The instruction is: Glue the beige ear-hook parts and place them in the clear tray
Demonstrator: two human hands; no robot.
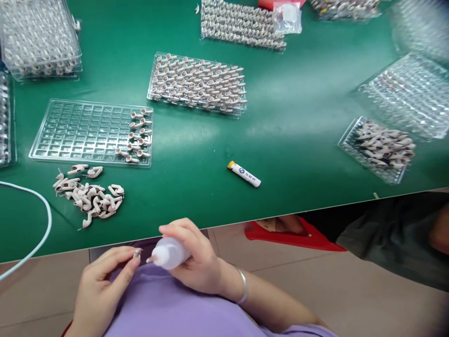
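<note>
Purple shirt (168,304) fills the bottom centre; above it, the left hand (100,283) pinches a small part (137,253) while the right hand (198,260) grips a squeeze bottle (171,253), nozzle (150,259) near the part. Dispensing seems in hand; the next move calls for steady aim.

Off the near edge of the table (196,150), left fingers (126,276) mostly cover a part (137,253) too small to identify. The right hand (199,263) partly hides a bottle (170,253). Rightward, a clear tray (419,30) blurs, cut off.
</note>
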